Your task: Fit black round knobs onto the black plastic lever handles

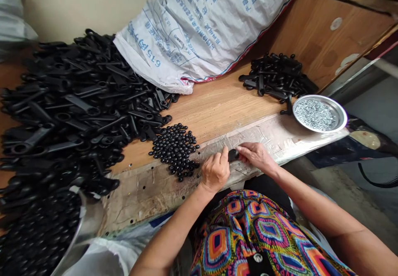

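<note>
My left hand [216, 170] is closed around a black plastic crank handle [233, 155], whose dark end sticks out toward the right. My right hand [255, 155] has thumb and fingertips pinched together at that end. Whatever the right fingertips hold is too small or hidden to make out. Just left of my hands lies a spread of small round black knobs [174, 149]. A large heap of similar black crank handles [77, 97] covers the left of the table.
A metal bowl of small silver pins or screws [315, 114] stands at the right, by a smaller pile of black handles [278, 76]. A white printed sack [199, 31] lies at the back. A basin [76, 243] full of black knobs is at lower left.
</note>
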Motion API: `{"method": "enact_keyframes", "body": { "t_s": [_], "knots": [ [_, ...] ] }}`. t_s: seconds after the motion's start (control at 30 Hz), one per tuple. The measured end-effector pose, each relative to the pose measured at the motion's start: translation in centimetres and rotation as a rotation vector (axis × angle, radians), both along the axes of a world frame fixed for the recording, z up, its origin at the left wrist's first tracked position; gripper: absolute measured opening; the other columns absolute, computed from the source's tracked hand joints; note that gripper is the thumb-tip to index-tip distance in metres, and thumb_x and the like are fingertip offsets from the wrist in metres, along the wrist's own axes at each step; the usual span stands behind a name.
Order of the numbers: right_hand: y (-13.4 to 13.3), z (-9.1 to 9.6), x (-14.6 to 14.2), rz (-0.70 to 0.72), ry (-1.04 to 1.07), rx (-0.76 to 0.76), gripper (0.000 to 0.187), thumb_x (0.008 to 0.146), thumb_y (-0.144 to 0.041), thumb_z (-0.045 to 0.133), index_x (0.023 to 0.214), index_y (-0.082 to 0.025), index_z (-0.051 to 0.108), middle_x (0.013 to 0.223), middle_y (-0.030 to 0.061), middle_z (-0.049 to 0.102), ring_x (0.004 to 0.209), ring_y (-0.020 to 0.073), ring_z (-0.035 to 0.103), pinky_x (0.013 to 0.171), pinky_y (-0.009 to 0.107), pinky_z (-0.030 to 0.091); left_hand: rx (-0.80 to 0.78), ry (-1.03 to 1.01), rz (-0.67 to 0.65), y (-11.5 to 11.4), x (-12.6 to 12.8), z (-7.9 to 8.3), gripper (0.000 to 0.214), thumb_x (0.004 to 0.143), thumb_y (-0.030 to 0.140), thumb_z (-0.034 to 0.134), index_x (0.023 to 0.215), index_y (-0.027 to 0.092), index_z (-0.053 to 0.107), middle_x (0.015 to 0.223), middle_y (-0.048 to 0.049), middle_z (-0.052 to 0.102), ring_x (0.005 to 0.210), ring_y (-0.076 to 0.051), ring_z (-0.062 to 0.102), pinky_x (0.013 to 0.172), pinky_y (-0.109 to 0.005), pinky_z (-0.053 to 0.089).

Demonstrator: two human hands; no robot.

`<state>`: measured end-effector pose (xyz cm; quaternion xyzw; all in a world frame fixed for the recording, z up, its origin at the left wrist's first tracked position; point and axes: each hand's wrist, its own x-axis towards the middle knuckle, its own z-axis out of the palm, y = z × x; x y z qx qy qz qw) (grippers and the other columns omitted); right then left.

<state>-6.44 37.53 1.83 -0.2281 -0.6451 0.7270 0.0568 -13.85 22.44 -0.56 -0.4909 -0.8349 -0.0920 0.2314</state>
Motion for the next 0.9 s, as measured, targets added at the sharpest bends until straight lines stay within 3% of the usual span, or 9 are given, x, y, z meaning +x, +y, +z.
{"method": "enact_keyframes", "body": {
  "t_s": [0.07,0.13,0.27,0.43,0.5,0.6,0.7,0.8,0.9],
  "knots": [
    [0.8,1.8,0.2,-0.117,0.136,0.309,0.029,0.079,-0.043,0.055,0.087,-0.016,0.064,0.074,0.0035,0.065,0.068,0.0142,0.06,0.06,0.023,0.048,-0.072,0.038,-0.034,0.2,-0.1,-0.6,0.032,0.082,0.018,0.043,0.11,0.011,0.056,0.064,-0.0049,0.056,0.059,-0.015,0.054,0.055,-0.027,0.038],
    [0.7,3.4,0.1,-0.165,0.319,0.442,0.036,0.086,-0.042,0.044,0.112,-0.021,0.057,0.102,0.0057,0.063,0.093,0.0181,0.058,0.079,0.031,0.047,-0.114,0.079,-0.065,0.4,0.1,-1.2,0.03,0.081,0.018,0.044,0.108,0.011,0.057,0.061,-0.0045,0.055,0.057,-0.016,0.052,0.053,-0.028,0.036],
    [-1.1,2.6,-2.0,0.066,0.453,0.655,0.043,0.089,-0.042,0.036,0.125,-0.021,0.046,0.121,0.0089,0.054,0.11,0.0226,0.048,0.094,0.041,0.038,-0.093,0.058,-0.157,0.6,0.8,-2.0,0.017,0.081,0.015,0.044,0.084,0.013,0.061,0.057,-0.0046,0.052,0.055,-0.016,0.05,0.052,-0.028,0.033],
    [-1.7,-1.1,-3.8,0.161,0.364,0.806,0.046,0.091,-0.039,0.031,0.127,-0.014,0.042,0.113,0.0123,0.057,0.105,0.0217,0.049,0.092,0.038,0.038,-0.038,-0.083,-0.171,0.6,0.5,-2.1,0.016,0.08,0.015,0.045,0.081,0.013,0.061,0.061,-0.0066,0.056,0.057,-0.016,0.053,0.054,-0.027,0.035],
    [-1.1,-1.1,-3.2,0.226,0.397,0.84,0.043,0.091,-0.038,0.034,0.125,-0.014,0.045,0.109,0.011,0.058,0.101,0.0201,0.051,0.09,0.035,0.039,-0.012,-0.166,-0.123,0.6,0.2,-2.0,0.015,0.078,0.017,0.046,0.076,0.013,0.061,0.06,-0.007,0.057,0.057,-0.017,0.055,0.054,-0.027,0.037],
    [-0.1,-0.1,-1.7,0.489,0.364,0.925,0.036,0.088,-0.036,0.044,0.117,-0.016,0.054,0.1,0.0095,0.061,0.093,0.0193,0.055,0.083,0.031,0.042,0.044,-0.253,-0.041,0.5,-0.2,-1.5,0.013,0.075,0.017,0.049,0.071,0.014,0.061,0.061,-0.0063,0.059,0.057,-0.018,0.057,0.054,-0.027,0.04],
    [1.2,0.8,-0.8,0.626,0.291,0.983,0.03,0.087,-0.03,0.048,0.112,-0.017,0.058,0.094,0.0083,0.063,0.085,0.0178,0.058,0.075,0.027,0.044,0.113,-0.419,-0.004,0.3,-0.6,-0.4,0.019,0.074,0.016,0.052,0.089,0.015,0.061,0.075,-0.0056,0.065,0.067,-0.017,0.061,0.06,-0.026,0.045],
    [3.5,1.5,-0.9,0.586,0.268,1.027,0.026,0.086,-0.025,0.049,0.105,-0.014,0.062,0.088,0.0083,0.064,0.079,0.017,0.059,0.069,0.025,0.044,0.241,-0.529,-0.041,-0.4,-1.2,1.3,0.039,0.073,0.026,0.06,0.11,0.013,0.054,0.099,-0.01,0.064,0.09,-0.02,0.06,0.08,-0.03,0.047],
    [7.3,2.5,-2.3,0.343,0.189,1.134,0.023,0.083,-0.025,0.053,0.099,-0.013,0.065,0.084,0.0072,0.065,0.074,0.0165,0.059,0.064,0.025,0.042,0.377,-0.55,-0.014,-2.5,-2.3,3.2,0.049,0.072,0.033,0.063,0.116,0.015,0.049,0.11,-0.01,0.059,0.102,-0.021,0.055,0.09,-0.033,0.044]
  ]
}}
